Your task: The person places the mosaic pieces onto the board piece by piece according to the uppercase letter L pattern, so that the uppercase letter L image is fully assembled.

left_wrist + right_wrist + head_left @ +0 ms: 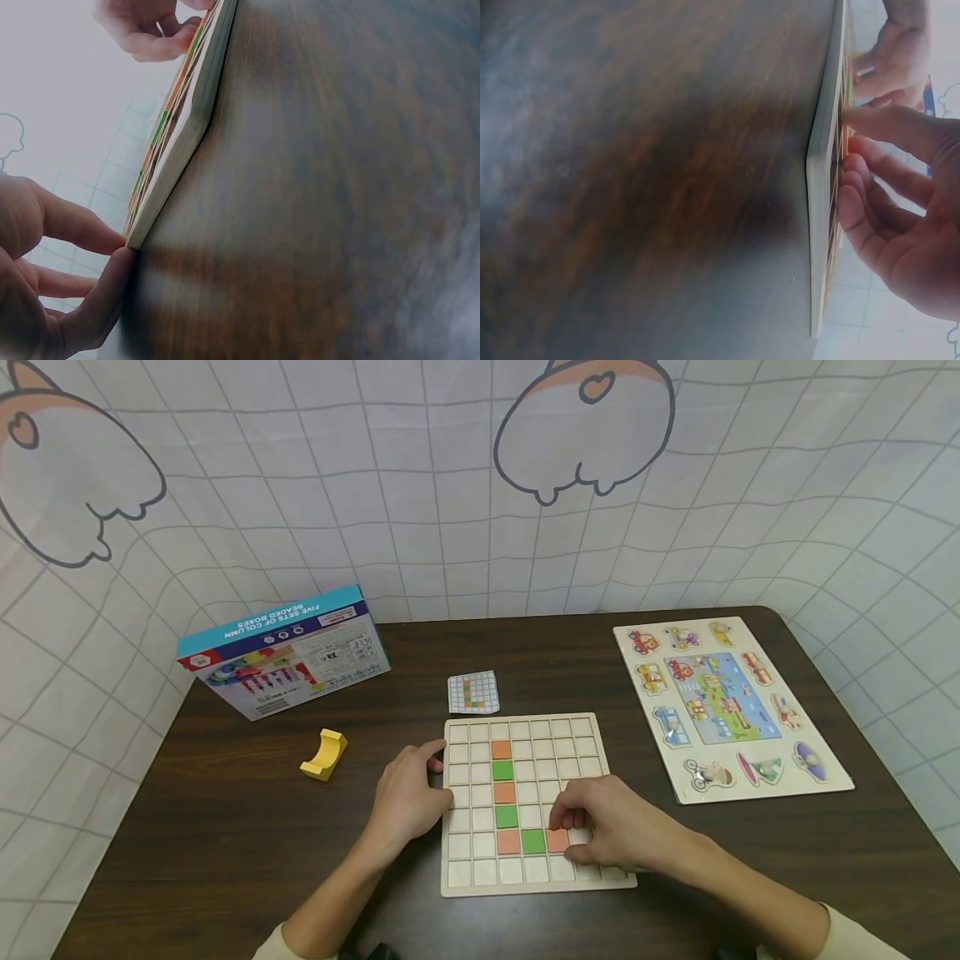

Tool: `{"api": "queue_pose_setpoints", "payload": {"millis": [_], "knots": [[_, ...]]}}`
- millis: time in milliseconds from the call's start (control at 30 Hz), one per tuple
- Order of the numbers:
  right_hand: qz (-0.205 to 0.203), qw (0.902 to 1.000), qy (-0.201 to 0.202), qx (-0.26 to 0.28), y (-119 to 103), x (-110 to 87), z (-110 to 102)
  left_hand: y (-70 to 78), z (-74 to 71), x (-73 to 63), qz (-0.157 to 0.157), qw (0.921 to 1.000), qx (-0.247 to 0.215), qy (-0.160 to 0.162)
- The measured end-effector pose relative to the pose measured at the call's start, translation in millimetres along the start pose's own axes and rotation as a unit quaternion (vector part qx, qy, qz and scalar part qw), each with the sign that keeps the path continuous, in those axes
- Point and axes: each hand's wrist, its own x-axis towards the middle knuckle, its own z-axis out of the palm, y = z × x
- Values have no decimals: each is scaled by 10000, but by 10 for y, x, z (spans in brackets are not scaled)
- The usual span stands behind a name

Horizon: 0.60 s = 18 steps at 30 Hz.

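A pale wooden grid board (480, 891) lies on the table, with orange and green square tiles forming an L in its cells. My left hand (408, 793) holds the board's left edge, its thumb and index finger meeting the rim in the left wrist view. Over the lower right part of the board, my right hand (618, 822) pinches an orange tile (557, 841) at the end of the bottom row, thumb and fingertips right at the board's surface. Beside that tile sits a green tile (533, 842). Behind the board lies a small pattern card (473, 692) printed with a similar coloured L.
A yellow curved block (325, 755) lies left of the board. At the back left stands a blue-and-white toy box (300, 652). To the right, a wooden picture puzzle (731, 710) lies flat. A white grid-patterned cloth (450, 527) hangs behind the dark table (225, 860).
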Motion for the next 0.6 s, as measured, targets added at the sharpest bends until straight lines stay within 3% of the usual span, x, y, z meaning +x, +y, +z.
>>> {"api": "queue_pose_setpoints", "payload": {"millis": [600], "knots": [[69,10000,67,7,-5,-18,-31,2,-30,13,-60,9998,-24,-170]]}}
